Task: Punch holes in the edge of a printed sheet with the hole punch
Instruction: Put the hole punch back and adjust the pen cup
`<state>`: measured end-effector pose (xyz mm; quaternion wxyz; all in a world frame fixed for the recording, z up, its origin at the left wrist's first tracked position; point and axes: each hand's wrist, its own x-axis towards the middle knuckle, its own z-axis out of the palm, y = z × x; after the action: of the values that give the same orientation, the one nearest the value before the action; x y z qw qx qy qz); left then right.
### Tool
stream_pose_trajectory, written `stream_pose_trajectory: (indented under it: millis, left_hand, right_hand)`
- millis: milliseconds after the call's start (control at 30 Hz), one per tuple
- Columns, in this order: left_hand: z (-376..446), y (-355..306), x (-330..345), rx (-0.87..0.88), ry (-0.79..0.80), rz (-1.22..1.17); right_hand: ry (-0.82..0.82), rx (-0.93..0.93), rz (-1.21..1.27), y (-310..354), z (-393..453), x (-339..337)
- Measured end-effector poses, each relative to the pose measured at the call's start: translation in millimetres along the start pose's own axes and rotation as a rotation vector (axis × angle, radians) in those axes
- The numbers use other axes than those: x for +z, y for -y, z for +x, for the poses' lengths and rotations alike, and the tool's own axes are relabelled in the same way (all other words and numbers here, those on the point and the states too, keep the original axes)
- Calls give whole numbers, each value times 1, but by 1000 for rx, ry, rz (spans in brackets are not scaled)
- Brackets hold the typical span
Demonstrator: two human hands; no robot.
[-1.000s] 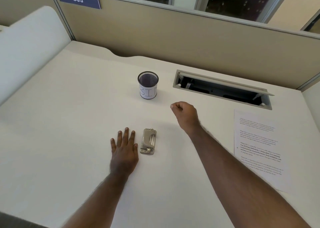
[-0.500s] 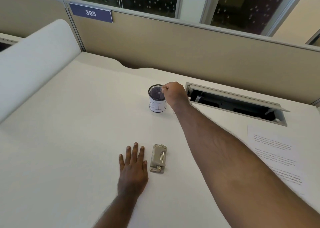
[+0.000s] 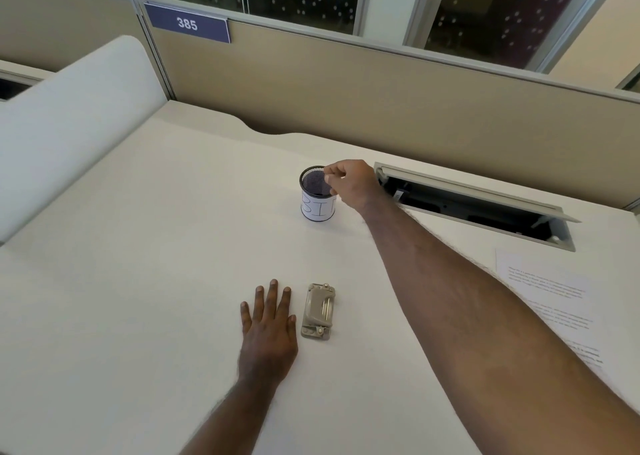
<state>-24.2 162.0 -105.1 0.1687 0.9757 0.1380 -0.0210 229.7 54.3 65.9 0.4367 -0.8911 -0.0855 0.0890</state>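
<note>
head view: only one camera here, looking down over a cubicle desk
sign [image 3: 187,23]: dark blue plate on the partition top, reads "385" in white
cup [image 3: 317,194]: black mesh cup with a white paper wrap, hand-lettered "BI" plus a stroke of another letter, the rest is covered by the right hand
sheet [image 3: 550,290]: printed page lying flat at the right edge of the tabletop, several paragraphs of text, some bold lines lower down, way too small to read; the forearm covers its lower left part and the frame cuts it off
punch [image 3: 319,311]: small beige-grey hole punch lying on the tabletop, just right of the left hand, well apart from the sheet
left hand [image 3: 268,326]: flat, palm down, fingers spread a bit, holding nothing; thumb side sits just beside the punch, can't tell if it touches
right hand [image 3: 349,182]: reached out over the cup rim, fingers curled in with thumb and fingertips pinched together over the opening; can't tell if there's anything in the pinch
tabletop [image 3: 145,281]: plain off-white, slightly textured, wavy cutout at the back edge
hatch [image 3: 474,202]: grey cable hatch flipped open right of the cup, dark inside, contents hard to make out
room: tan partition [image 3: 346,91] behind, white rounded divider [image 3: 69,122] on the left, windows above with a dot pattern on dark glass
</note>
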Motion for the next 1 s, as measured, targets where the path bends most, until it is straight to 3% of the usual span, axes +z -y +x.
stream_pose_trajectory:
  millis: [267, 533, 633, 1000]
  left_hand:
    - [-1, -6, -9, -3, 12, -4]
    - [-1, -8, -13, 5, -4, 44]
    - [-1, -8, -13, 6, -7, 50]
    - [9, -5, -12, 2, -5, 40]
  right_hand:
    - [-140, 15, 56, -63, -90, -33]
    - [15, 196, -180, -163, -226, -14]
    - [109, 251, -262, -172, -253, -4]
    - [151, 69, -471, -156, -251, 11]
